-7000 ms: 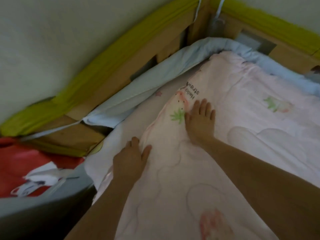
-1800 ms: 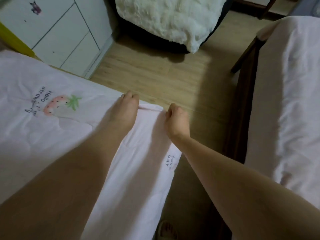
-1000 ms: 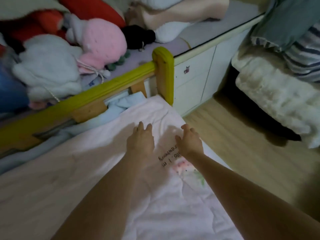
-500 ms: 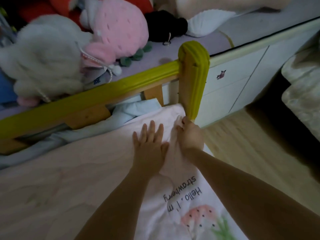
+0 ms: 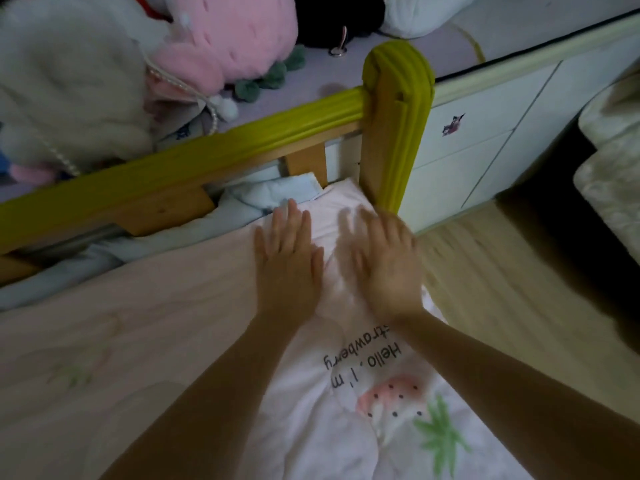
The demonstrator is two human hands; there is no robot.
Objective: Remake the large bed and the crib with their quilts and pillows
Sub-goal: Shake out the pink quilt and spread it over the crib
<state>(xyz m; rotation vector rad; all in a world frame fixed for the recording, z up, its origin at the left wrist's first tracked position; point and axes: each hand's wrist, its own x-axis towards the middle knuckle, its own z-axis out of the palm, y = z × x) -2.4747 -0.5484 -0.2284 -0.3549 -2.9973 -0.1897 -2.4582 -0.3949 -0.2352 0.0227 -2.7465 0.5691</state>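
Left hand: the left hand point(image 5: 289, 261) lies flat on the quilt point(image 5: 194, 348), palm down, fingers straight and close together, tips pointing toward the rail; it holds nothing.
Right hand: the right hand point(image 5: 384, 261) lies just beside the left, also palm down on the quilt with fingers spread and straight; it is blurred, so the fingertips are hard to make out; it holds nothing.
Quilt: pale pink, spread over the crib, its far corner tucked up against the foot of the corner post; both hands press on it near that corner. Its near part carries a strawberry print point(image 5: 398, 400) with green leaves and the words "Hello, I'm strawberry", upside down from this view.
Crib: a wooden frame with a yellow-green padded rail point(image 5: 194, 157) running along the far side and a corner post point(image 5: 398, 116) wrapped in the same padding.
Bumper: a light blue padded bumper point(image 5: 270, 195) sits between the quilt and the rail, showing at the corner and along the rail's inner side.
Plush toys: behind the rail, a white plush point(image 5: 62, 88) and a pink strawberry plush point(image 5: 228, 36) lie on a lilac surface, with a string of beads across them.
Cabinet: a white cabinet point(image 5: 485, 133) stands right behind the post, with a small sticker on one panel.
Floor: light wood floor point(image 5: 519, 292) to the right of the crib.
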